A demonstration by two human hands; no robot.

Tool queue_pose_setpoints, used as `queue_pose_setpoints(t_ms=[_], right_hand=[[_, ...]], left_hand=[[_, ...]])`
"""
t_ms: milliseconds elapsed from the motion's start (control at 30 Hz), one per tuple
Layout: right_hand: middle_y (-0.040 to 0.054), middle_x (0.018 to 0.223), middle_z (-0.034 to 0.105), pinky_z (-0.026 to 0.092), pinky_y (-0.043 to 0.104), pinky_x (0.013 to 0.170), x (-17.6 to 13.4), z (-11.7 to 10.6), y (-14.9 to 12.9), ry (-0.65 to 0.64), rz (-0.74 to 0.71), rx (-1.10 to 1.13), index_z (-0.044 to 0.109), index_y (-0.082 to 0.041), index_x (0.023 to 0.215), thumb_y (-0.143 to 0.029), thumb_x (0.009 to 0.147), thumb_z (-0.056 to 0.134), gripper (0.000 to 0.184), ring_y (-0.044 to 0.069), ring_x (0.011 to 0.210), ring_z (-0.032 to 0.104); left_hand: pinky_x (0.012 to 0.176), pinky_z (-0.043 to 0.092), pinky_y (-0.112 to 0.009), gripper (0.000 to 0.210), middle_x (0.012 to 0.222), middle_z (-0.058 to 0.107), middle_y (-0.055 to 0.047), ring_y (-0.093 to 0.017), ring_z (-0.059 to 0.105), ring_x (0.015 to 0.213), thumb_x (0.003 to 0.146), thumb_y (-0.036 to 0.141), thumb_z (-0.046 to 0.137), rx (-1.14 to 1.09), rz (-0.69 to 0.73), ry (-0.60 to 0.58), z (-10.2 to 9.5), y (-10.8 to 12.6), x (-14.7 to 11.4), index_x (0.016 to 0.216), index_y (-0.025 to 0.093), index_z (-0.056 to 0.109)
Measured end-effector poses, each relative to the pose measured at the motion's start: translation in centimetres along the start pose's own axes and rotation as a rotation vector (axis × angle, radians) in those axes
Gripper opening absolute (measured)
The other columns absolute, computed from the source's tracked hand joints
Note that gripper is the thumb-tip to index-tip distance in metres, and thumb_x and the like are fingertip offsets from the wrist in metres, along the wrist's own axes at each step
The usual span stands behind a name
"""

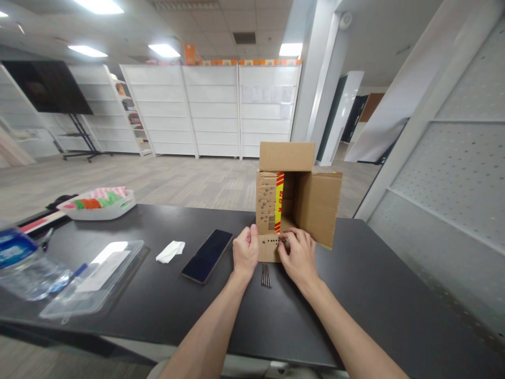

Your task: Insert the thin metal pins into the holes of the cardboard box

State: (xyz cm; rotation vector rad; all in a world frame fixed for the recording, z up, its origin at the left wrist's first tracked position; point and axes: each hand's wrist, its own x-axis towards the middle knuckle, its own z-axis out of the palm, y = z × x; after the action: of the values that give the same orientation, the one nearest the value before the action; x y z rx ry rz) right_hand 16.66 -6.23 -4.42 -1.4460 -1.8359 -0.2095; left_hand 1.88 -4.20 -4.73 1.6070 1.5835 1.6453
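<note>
An opened cardboard box (pixel 265 223) stands on the dark table, its opening facing me. Many small grey round studs or nail heads dot its left front panel. Below, the lower flap (pixel 269 255) has a row of small dark holes. My left hand (pixel 246 250) is closed in a fist at that flap's left edge; what its fingers hold is hidden. My right hand (pixel 299 253) bends over the flap's right part, thumb and fingers pinched at the end of the row around something too small to name. Several thin metal nails or screws (pixel 266 276) lie side by side between my hands.
Left of my hands lie a black smartphone (pixel 208 256), a crumpled white tissue (pixel 170 251) and a clear plastic case (pixel 94 284). A water bottle (pixel 29 268) lies farther left. Behind is a white basket (pixel 102 212) with colourful cloth. A perforated panel (pixel 453 184) rises at right.
</note>
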Motion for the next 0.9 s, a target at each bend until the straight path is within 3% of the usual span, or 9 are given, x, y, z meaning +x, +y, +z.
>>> queue_pose_setpoints(t_ms=[733, 900], right_hand=[[0.0085, 0.109, 0.057, 0.029, 0.038, 0.085, -0.14, 0.27, -0.2, 0.0, -0.005, -0.03, 0.054, -0.019, 0.093, -0.021, 0.091, 0.041, 0.014, 0.024, 0.1, 0.045], [0.0085, 0.102, 0.059, 0.03, 0.036, 0.081, -0.21, -0.3, -0.69, -0.004, 0.005, -0.042, 0.053, -0.018, 0.094, -0.023, 0.093, 0.04, 0.014, 0.023, 0.094, 0.047]], left_hand=[[0.049, 0.024, -0.022, 0.044, 0.051, 0.033, 0.005, -0.008, 0.028, 0.049, 0.089, 0.047, 0.038, 0.007, 0.001, 0.011, -0.03, 0.04, 0.03, 0.056, 0.019, 0.029], [0.049, 0.024, -0.022, 0.044, 0.051, 0.032, 0.005, -0.008, 0.029, 0.049, 0.089, 0.048, 0.037, 0.005, 0.002, 0.008, -0.09, 0.19, -0.02, 0.056, 0.019, 0.03]])
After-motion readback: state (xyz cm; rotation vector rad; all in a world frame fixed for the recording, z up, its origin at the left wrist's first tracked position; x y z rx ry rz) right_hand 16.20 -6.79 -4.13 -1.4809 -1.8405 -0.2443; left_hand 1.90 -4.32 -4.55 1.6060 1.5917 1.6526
